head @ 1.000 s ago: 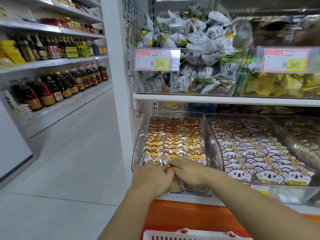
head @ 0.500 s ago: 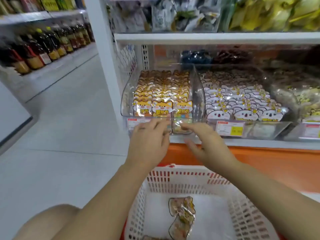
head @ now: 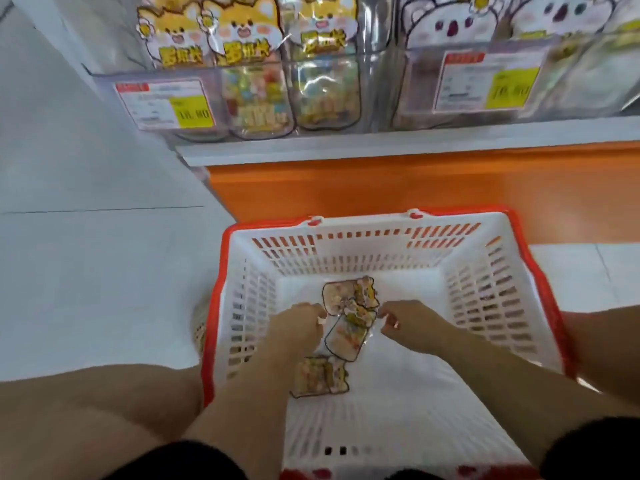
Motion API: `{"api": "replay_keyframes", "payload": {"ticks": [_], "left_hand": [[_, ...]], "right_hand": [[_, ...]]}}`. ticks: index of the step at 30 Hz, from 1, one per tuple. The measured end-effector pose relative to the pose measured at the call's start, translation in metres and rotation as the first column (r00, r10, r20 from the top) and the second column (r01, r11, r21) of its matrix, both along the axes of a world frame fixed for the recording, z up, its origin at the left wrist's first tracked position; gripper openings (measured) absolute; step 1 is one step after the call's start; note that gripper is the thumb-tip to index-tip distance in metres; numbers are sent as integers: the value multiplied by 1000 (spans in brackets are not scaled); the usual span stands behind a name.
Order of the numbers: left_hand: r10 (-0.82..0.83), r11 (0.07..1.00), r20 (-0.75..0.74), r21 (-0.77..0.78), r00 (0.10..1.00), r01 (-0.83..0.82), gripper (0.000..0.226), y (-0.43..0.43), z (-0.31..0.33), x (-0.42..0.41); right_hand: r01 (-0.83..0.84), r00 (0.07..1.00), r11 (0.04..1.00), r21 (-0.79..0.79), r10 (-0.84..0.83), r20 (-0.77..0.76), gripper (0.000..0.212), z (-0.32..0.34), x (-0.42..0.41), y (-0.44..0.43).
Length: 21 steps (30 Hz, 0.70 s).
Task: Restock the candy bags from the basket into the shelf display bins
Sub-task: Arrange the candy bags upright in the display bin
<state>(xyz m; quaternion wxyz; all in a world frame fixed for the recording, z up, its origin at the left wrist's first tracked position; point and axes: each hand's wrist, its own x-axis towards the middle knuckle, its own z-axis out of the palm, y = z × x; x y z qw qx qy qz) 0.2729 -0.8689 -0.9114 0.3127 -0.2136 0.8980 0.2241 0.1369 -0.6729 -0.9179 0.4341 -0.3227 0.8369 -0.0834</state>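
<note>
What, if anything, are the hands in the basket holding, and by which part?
The middle candy bag: the left hand appears to pinch its left edge, the right hand its right edge.

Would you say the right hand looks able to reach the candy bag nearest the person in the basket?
Probably yes: the candy bag lies exposed on the basket floor, close to the right hand, with nothing between them.

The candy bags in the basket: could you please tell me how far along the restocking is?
Done: the shelf bin looks full of yellow bags at its front. In hand: the left hand and right hand reach the middle bag in the basket; grip unclear. Left: it, the upper bag and the lower bag to shelve.
</note>
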Motion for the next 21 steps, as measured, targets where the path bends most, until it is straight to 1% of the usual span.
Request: {"api": "replay_keyframes", "payload": {"ticks": [3, 6, 7, 9, 11, 14, 16, 18, 19, 21], "left_hand": [[-78, 997, 158, 27, 984, 75, 38, 0, -32, 14], [-183, 981, 263, -5, 947, 191, 44, 2, -51, 27], [-222, 971, 292, -21, 930, 238, 45, 3, -56, 31], [-267, 954, 338, -42, 902, 297, 42, 5, -61, 38], [-279, 945, 370, -59, 886, 323, 40, 5, -64, 41], [-296, 925, 390, -112, 872, 364, 45, 5, -68, 43], [-279, 928, 414, -115, 867, 354, 47, 5, -69, 43], [-246, 945, 417, -96, 875, 312, 43, 3, -71, 43], [-230, 957, 409, -71, 883, 282, 39, 3, -71, 42], [-164, 985, 393, 23, 905, 169, 30, 2, -72, 44]], "right_hand": [[-74, 996, 994, 79, 70, 60, 39, -30, 5, -10], [-197, 980, 975, 101, 195, 30, 56, -53, 9, -21], [-212, 977, 973, 97, 212, 9, 60, -58, 9, -26], [-181, 981, 980, 82, 186, -57, 63, -68, 6, -35], [-156, 977, 984, 89, 167, -132, 67, -77, 0, -46], [-172, 970, 976, 137, 192, -149, 80, -85, -11, -56], [-164, 975, 973, 163, 184, -123, 93, -88, -13, -57], [-130, 982, 977, 167, 150, -115, 104, -92, -8, -55], [-96, 985, 982, 163, 118, -127, 108, -96, -3, -55], [20, 986, 988, 152, 6, -168, 114, -101, 8, -56]]}}
